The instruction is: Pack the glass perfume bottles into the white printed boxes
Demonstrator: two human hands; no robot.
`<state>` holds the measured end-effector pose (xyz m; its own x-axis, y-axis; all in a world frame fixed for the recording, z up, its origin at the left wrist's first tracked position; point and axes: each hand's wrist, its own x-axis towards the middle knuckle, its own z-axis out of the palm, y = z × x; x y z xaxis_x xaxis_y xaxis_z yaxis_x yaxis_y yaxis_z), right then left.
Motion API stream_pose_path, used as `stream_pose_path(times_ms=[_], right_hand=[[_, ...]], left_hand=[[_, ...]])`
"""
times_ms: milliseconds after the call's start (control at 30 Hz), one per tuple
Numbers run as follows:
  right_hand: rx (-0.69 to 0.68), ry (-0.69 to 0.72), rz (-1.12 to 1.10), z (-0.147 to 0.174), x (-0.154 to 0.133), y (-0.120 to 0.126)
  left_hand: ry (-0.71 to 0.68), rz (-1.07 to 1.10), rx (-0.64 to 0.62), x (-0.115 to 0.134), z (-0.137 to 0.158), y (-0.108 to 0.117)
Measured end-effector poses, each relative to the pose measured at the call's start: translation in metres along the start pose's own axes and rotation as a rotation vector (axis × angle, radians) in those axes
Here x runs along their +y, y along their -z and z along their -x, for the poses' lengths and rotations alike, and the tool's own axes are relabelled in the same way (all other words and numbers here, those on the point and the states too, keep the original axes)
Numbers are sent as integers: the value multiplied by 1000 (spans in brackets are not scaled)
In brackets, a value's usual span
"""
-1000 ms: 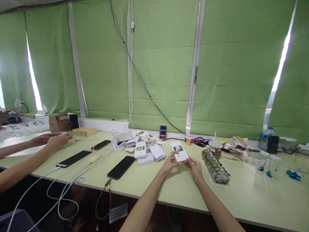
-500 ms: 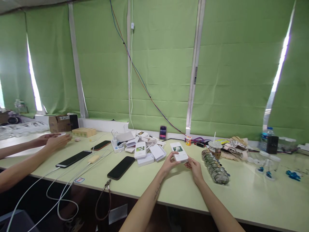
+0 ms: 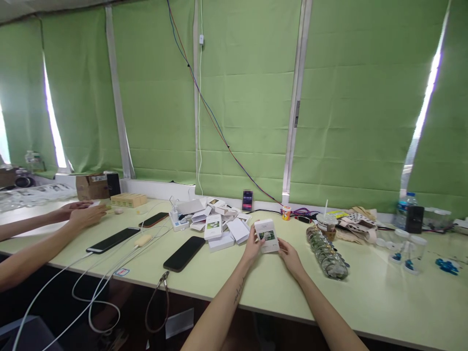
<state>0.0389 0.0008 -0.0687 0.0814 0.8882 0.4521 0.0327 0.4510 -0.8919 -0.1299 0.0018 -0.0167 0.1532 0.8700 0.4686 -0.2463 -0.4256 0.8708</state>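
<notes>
A small white cardboard box (image 3: pixel 267 228) with a photo of white flowers on its face is tilted up above the table. My left hand (image 3: pixel 253 246) grips it by the left side, with the thumb across the front. At the lower right edge of the box, the fingers of my right hand (image 3: pixel 289 254) are closed against it; part of their hold is hidden. Left of my hands lies a loose pile of similar white boxes, among them one with a green picture (image 3: pixel 213 227) and an overturned plain one (image 3: pixel 221 242).
A black phone (image 3: pixel 184 253) lies left of my forearms, near charging cables. Stacked round packets in clear wrap (image 3: pixel 327 253) and a lidded cup (image 3: pixel 326 222) stand to the right. Clear jars (image 3: pixel 415 254) are further right. Another person's hands (image 3: pixel 86 212) work at the far left.
The white box has been tilted up so its face turns more towards me, and it has shifted slightly left. My right fingers have moved along its edge.
</notes>
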Motion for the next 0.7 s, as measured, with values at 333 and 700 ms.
stream_pose_path(times_ms=[333, 700], right_hand=[[158, 121, 11, 9, -30, 0], [213, 173, 1, 11, -39, -2]], left_hand=[[-3, -52, -158, -3, 2, -3], [49, 115, -194, -8, -4, -4]])
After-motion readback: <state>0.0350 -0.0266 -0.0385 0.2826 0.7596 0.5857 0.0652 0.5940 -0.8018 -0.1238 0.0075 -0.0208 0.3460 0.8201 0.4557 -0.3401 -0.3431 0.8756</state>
